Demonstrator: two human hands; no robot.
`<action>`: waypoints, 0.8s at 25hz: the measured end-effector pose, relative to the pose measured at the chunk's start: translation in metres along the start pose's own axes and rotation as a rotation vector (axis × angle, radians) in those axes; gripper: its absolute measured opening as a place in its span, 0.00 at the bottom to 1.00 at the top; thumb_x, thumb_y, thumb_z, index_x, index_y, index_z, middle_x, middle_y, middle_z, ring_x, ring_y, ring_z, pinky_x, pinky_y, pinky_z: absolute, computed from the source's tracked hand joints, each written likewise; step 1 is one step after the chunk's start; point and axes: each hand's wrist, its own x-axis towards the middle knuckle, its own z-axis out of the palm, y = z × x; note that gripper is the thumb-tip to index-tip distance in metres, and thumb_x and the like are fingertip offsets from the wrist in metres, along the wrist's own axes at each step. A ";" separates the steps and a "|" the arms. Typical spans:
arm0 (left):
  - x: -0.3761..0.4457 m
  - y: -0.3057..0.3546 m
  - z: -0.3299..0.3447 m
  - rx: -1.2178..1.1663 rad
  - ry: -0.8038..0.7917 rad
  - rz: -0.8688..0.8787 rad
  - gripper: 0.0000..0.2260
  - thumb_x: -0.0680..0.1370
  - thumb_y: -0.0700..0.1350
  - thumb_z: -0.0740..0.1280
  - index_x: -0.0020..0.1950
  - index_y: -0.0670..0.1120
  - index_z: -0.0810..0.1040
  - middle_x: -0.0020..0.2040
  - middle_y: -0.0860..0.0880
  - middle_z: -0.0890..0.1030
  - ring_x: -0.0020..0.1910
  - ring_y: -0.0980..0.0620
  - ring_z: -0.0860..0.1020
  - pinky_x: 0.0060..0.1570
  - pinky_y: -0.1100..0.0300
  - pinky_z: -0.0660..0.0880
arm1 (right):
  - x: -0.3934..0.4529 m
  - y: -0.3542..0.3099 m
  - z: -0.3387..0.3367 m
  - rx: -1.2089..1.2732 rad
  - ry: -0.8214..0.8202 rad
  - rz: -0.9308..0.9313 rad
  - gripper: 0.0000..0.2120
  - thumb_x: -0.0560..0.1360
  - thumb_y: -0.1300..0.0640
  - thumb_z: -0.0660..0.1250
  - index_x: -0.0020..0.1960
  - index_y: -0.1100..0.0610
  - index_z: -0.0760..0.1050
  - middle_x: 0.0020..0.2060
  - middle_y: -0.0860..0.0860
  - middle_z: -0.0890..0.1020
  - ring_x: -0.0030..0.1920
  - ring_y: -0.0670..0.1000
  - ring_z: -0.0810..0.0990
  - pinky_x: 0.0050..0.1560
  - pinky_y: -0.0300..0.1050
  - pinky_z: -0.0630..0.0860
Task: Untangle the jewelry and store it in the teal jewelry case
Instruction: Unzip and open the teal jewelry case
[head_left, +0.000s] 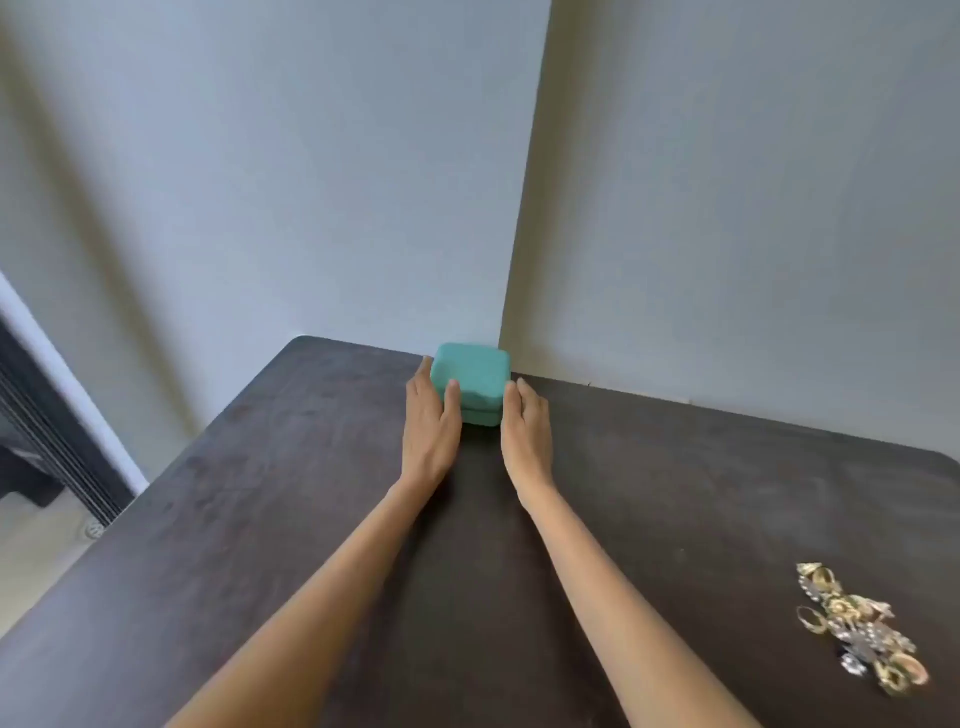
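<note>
A closed teal jewelry case (472, 376) stands at the far edge of the dark table (260, 493), against the wall. My left hand (432, 426) lies against the case's left side, thumb resting on the lid and fingers straight. My right hand (524, 431) is at the case's right side with straight fingers touching it. A tangled heap of gold and silver jewelry (857, 629) lies on the table at the near right, far from both hands.
A pale wall (727, 208) rises directly behind the table, forming a corner behind the case. The table's left edge drops off to a floor with a dark door frame (47, 431) at the far left.
</note>
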 end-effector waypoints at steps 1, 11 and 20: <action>0.003 -0.004 0.004 -0.061 0.029 -0.011 0.24 0.82 0.49 0.53 0.76 0.45 0.54 0.74 0.47 0.62 0.73 0.52 0.61 0.71 0.57 0.59 | 0.005 0.003 0.006 -0.057 0.016 -0.016 0.23 0.81 0.46 0.51 0.72 0.53 0.65 0.70 0.51 0.68 0.68 0.52 0.68 0.70 0.49 0.62; -0.104 0.027 -0.022 -0.023 0.104 0.011 0.19 0.78 0.45 0.59 0.68 0.49 0.63 0.63 0.51 0.69 0.58 0.51 0.73 0.52 0.55 0.71 | -0.096 0.008 -0.028 0.170 0.092 -0.010 0.12 0.79 0.54 0.55 0.59 0.57 0.71 0.57 0.52 0.74 0.55 0.50 0.74 0.55 0.45 0.70; -0.278 0.037 -0.073 0.006 -0.064 0.026 0.23 0.76 0.48 0.63 0.70 0.51 0.61 0.66 0.52 0.66 0.61 0.53 0.70 0.55 0.54 0.71 | -0.292 0.032 -0.083 0.156 0.200 -0.067 0.09 0.80 0.51 0.56 0.46 0.55 0.68 0.48 0.48 0.72 0.48 0.49 0.73 0.49 0.46 0.70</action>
